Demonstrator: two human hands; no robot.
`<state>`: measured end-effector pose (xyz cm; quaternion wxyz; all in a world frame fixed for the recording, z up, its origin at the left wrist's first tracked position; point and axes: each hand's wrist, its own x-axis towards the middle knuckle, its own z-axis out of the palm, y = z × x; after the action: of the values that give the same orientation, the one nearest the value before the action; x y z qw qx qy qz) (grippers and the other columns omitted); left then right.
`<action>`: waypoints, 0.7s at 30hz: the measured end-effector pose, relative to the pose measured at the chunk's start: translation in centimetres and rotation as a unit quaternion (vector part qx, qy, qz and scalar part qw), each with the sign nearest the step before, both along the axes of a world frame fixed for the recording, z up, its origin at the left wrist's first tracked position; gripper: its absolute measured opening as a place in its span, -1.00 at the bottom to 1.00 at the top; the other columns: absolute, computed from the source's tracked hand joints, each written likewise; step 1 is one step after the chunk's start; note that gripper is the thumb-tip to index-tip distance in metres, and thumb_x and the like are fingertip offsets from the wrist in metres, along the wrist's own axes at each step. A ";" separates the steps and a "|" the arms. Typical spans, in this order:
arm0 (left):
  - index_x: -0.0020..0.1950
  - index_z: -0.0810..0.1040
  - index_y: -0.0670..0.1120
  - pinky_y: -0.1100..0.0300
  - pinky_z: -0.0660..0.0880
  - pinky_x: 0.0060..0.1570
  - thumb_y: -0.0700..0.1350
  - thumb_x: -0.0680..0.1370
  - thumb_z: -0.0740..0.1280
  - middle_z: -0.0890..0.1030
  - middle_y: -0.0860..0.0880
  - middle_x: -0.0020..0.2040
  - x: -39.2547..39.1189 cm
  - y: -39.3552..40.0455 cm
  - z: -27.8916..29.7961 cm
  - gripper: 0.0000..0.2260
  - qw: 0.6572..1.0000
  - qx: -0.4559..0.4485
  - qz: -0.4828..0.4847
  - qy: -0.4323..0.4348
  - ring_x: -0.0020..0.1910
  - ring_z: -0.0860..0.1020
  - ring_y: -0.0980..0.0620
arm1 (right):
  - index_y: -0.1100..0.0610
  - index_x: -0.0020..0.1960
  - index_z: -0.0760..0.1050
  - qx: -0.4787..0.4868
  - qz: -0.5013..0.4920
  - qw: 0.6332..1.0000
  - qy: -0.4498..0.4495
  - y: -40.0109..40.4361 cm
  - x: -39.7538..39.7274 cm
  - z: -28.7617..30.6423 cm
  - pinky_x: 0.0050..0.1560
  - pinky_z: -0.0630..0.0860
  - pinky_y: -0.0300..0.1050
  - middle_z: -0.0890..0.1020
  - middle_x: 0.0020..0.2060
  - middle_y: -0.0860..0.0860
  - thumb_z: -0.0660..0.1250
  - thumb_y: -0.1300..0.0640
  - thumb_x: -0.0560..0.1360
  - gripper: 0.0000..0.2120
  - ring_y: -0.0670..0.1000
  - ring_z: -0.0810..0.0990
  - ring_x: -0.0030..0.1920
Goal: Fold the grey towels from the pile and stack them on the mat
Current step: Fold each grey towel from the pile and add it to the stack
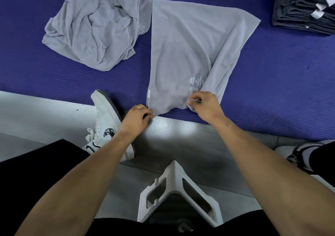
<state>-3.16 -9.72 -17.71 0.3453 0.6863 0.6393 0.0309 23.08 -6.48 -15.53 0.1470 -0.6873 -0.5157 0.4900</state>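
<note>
On the purple mat, both hands, left hand and right hand, pinch the logo-printed grey towel's near corners

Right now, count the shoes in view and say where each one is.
2. A white sneaker stands by the mat's near edge, beside the left hand. A second shoe sits at the far right on the floor, partly cut off by the frame.
</note>
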 end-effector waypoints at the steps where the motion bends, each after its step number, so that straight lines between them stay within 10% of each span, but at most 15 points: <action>1: 0.17 0.65 -0.15 0.18 0.43 0.24 -0.16 0.54 0.42 0.61 -0.08 0.11 0.0 0.0 0.0 -0.78 1.000 -0.012 -0.001 0.002 0.13 0.53 -0.04 | 0.12 -0.06 0.65 0.000 0.001 1.000 -0.001 -0.1 0.0 -0.1 0.00 0.51 -0.27 0.66 -0.19 -0.07 0.40 0.16 0.54 -0.94 -0.12 0.61 -0.10; 21: 0.10 0.68 -0.10 0.25 0.38 0.10 -0.14 0.53 0.43 0.52 -0.04 0.09 0.7 0.2 0.4 -0.84 0.993 0.073 0.086 -0.038 0.14 0.44 0.00 | 0.06 -0.11 0.62 -0.019 0.009 1.000 -0.011 0.1 -0.2 0.5 -0.19 0.40 -0.46 0.63 -0.24 -0.12 0.39 0.16 0.55 -0.93 -0.20 0.58 -0.19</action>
<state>-2.44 -9.52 -17.27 0.3144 0.6506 0.6784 0.1332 22.86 -6.40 -15.02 0.1238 -0.6909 -0.5137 0.4934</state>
